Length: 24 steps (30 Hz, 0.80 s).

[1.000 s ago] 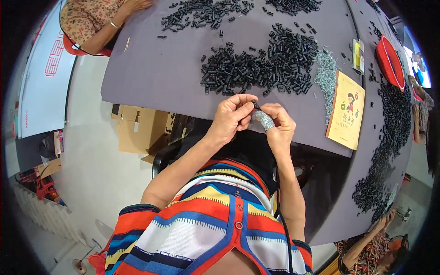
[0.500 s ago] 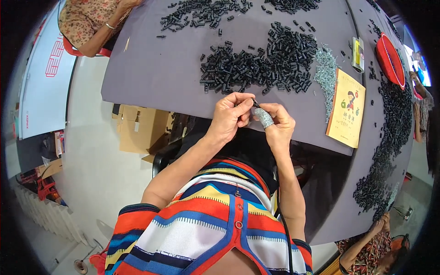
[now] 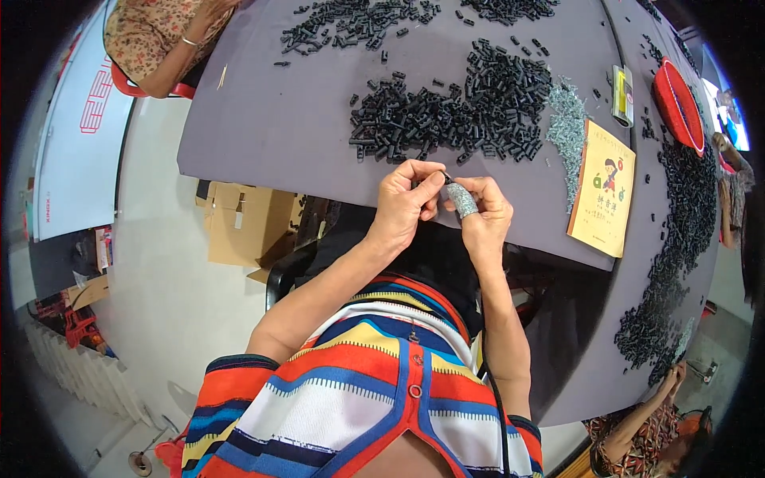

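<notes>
My left hand (image 3: pixel 405 199) is closed, its thumb and forefinger pinching a small black plastic part (image 3: pixel 445 178) just past the table's near edge. Close against it, my right hand (image 3: pixel 484 209) has its fingers bent in toward the same part. A grey speckled wrap (image 3: pixel 462 199) covers one of my right fingers or the thumb. Whether the right fingertips hold a separate small piece is hidden. Beyond both hands lies a heap of black plastic parts (image 3: pixel 502 103), with a strip of small clear-grey pieces (image 3: pixel 566 127) along its right side.
A yellow booklet (image 3: pixel 603 191) lies right of the heaps, below a small yellow-and-clear packet (image 3: pixel 622 95). A red basket (image 3: pixel 677 106) stands farther right beside another long black heap (image 3: pixel 677 231). Other people sit at the far left and lower right. An open cardboard box (image 3: pixel 247 223) is below the table.
Both hands stay together at nearly the same place. The left hand has shifted slightly right, and the wrapped finger has turned a little more upright.
</notes>
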### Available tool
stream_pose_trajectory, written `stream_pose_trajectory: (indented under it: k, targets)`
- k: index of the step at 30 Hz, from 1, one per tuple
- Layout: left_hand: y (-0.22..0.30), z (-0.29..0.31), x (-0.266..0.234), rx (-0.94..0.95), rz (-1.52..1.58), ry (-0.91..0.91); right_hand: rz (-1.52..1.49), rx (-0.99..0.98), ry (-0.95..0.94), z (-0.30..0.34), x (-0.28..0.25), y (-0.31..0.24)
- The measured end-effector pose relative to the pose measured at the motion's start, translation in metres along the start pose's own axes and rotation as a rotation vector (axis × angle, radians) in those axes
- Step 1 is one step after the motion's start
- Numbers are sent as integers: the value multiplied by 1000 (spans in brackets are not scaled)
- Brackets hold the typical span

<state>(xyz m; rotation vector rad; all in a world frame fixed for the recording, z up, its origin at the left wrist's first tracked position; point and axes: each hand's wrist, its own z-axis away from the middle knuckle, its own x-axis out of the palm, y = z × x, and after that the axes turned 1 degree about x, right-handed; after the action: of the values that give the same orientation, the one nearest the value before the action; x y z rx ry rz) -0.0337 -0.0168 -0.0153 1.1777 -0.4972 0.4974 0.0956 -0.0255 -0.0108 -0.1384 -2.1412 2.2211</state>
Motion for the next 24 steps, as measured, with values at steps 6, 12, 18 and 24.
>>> stream_pose_trajectory:
  k: [6,12,18,24]
  targets:
    - [-4,2,5,51,-32,77,-18,-10,2,-2,2,1]
    - [-11,3,5,155,-36,88,34,-32,47,1,6,1]
    - [-12,5,2,182,-84,45,-70,9,-13,-1,3,4]
    - [-7,2,0,141,-8,23,-83,1,-39,-3,3,1]
